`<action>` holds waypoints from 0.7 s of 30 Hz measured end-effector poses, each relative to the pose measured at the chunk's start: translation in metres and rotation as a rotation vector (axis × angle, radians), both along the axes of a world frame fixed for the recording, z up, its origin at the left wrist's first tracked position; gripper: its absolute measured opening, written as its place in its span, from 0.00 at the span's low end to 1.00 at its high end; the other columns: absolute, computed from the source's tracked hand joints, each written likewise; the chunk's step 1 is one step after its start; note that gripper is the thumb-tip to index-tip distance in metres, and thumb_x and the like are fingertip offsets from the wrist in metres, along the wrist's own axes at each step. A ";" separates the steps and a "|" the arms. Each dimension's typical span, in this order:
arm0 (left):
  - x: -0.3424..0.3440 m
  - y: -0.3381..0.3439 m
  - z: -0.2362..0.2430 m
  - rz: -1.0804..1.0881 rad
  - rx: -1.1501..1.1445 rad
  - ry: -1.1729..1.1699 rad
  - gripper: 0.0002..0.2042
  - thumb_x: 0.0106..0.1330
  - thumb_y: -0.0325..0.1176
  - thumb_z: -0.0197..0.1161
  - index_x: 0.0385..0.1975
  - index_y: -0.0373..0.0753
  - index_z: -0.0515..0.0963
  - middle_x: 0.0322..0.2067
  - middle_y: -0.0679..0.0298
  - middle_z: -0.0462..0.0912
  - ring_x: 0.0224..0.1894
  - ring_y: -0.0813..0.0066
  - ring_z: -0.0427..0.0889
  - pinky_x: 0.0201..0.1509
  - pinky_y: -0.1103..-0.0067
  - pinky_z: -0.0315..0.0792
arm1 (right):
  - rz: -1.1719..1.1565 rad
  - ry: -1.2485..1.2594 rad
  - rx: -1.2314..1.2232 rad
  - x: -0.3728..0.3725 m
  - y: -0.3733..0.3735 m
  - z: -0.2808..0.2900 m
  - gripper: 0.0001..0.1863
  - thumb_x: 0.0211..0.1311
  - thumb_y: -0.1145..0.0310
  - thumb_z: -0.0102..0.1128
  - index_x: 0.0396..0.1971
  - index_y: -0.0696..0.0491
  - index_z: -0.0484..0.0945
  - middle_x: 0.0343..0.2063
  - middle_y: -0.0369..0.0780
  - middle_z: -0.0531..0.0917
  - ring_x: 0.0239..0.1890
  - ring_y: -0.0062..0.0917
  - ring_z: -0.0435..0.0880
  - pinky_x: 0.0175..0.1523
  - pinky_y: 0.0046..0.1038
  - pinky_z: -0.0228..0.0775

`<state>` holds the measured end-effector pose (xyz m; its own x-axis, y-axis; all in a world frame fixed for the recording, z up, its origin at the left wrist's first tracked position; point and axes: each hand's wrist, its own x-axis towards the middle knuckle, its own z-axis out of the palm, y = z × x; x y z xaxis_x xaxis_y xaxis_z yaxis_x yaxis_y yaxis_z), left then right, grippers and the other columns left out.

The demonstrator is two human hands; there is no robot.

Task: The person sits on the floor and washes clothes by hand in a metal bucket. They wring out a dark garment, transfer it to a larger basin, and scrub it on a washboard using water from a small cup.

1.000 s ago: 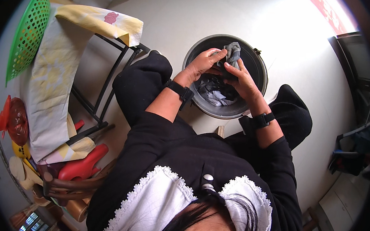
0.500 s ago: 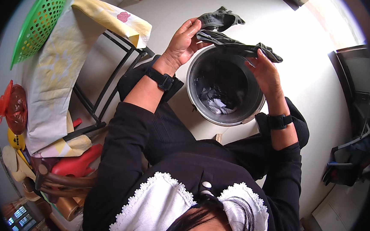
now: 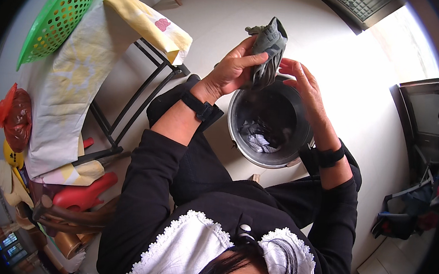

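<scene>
While I watch remotely, my left hand (image 3: 232,69) has its grip pinched around the gray garment (image 3: 273,42), above the bucket (image 3: 235,112)'s far-left rim | right hand (image 3: 304,87): grip loosely spread, just beside | likely light, limp, damp-slippery; hold bunched folds

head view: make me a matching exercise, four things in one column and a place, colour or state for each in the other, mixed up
Things
1. grey cloth
2. bucket
3. basket
4. plastic bag

Descriptions
A. bright green, full of holes
B. has a striped cloth inside
C. red, near the picture's left edge
D. held up in the left hand

Pairs: 1-D, 2-B, 3-A, 4-C
</scene>
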<state>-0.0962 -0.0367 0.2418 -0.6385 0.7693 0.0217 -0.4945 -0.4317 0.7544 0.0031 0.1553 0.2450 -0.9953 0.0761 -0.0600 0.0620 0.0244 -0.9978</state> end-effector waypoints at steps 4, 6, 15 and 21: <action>0.009 0.004 -0.007 -0.009 -0.113 0.225 0.21 0.72 0.31 0.54 0.64 0.37 0.64 0.53 0.65 0.75 0.52 0.79 0.76 0.58 0.81 0.71 | -0.104 -0.074 -0.001 -0.019 -0.019 0.001 0.23 0.70 0.52 0.54 0.53 0.56 0.76 0.43 0.37 0.81 0.46 0.17 0.78 0.48 0.21 0.71; 0.008 0.007 -0.013 0.104 -0.213 0.425 0.19 0.74 0.33 0.52 0.62 0.36 0.66 0.51 0.66 0.76 0.52 0.81 0.75 0.58 0.83 0.70 | -0.206 -0.055 0.094 -0.023 -0.022 -0.003 0.21 0.69 0.51 0.55 0.42 0.56 0.80 0.34 0.34 0.82 0.37 0.16 0.80 0.40 0.20 0.72; -0.021 -0.008 -0.021 0.238 -0.208 0.210 0.15 0.75 0.41 0.51 0.48 0.37 0.76 0.44 0.70 0.81 0.45 0.84 0.77 0.52 0.83 0.71 | -0.208 -0.059 0.383 -0.013 0.036 -0.003 0.24 0.72 0.49 0.49 0.41 0.58 0.80 0.32 0.38 0.84 0.34 0.21 0.83 0.38 0.25 0.73; -0.026 -0.012 -0.004 0.339 -0.127 0.020 0.15 0.75 0.46 0.51 0.50 0.43 0.75 0.43 0.72 0.79 0.46 0.83 0.76 0.52 0.79 0.72 | -0.247 -0.087 0.382 -0.010 0.072 0.001 0.26 0.73 0.47 0.46 0.53 0.55 0.75 0.46 0.44 0.82 0.50 0.31 0.82 0.55 0.37 0.73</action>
<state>-0.1219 -0.0492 0.2382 -0.8581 0.5114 -0.0453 -0.3239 -0.4707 0.8207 -0.0067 0.2275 0.2456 -0.9370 0.3434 -0.0640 0.1953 0.3630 -0.9111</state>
